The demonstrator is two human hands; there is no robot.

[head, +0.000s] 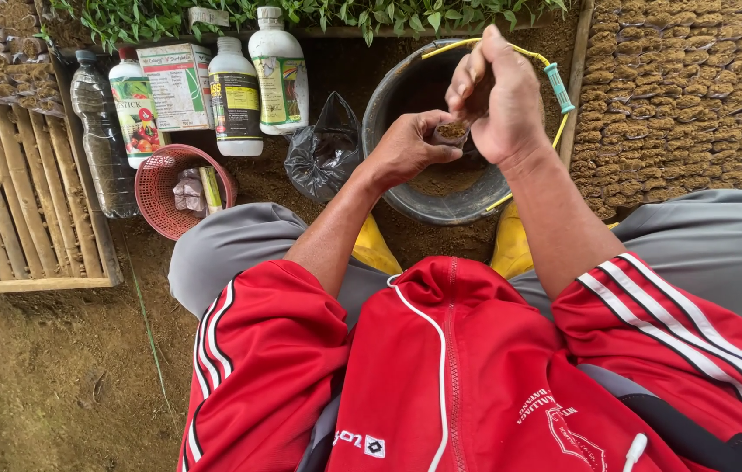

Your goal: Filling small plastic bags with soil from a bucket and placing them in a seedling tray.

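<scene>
Head view, looking down over a red jacket (441, 376) and grey trousers (240, 245): both hands meet above a dark bucket (406, 188) with a yellow wire handle (554, 131). Left hand (410, 149) is closed around a small soil-filled seedling pouch (452, 132), fingers wrapped about its sides with the open top facing up. Right hand (498, 96) sits directly over it, fingers drawn together in a pinch with the tips bearing down on the soil surface; whether anything lies between those fingertips cannot be told. Pouch is thus held between the two hands, over the far side of the bucket's interior, where loose soil shows below. Judgement on method: the pouch is best kept upright and supported on all sides, with pressure applied straight down at the centre, so that soil neither spills nor splits the wall. To the left of the left hand lie a crumpled black plastic bag (323, 153), white bottles (235, 96), a clear bottle (100, 131) and a red basket (166, 188). To the right of the right hand, rows of filled pouches (686, 96) stand packed together.
</scene>
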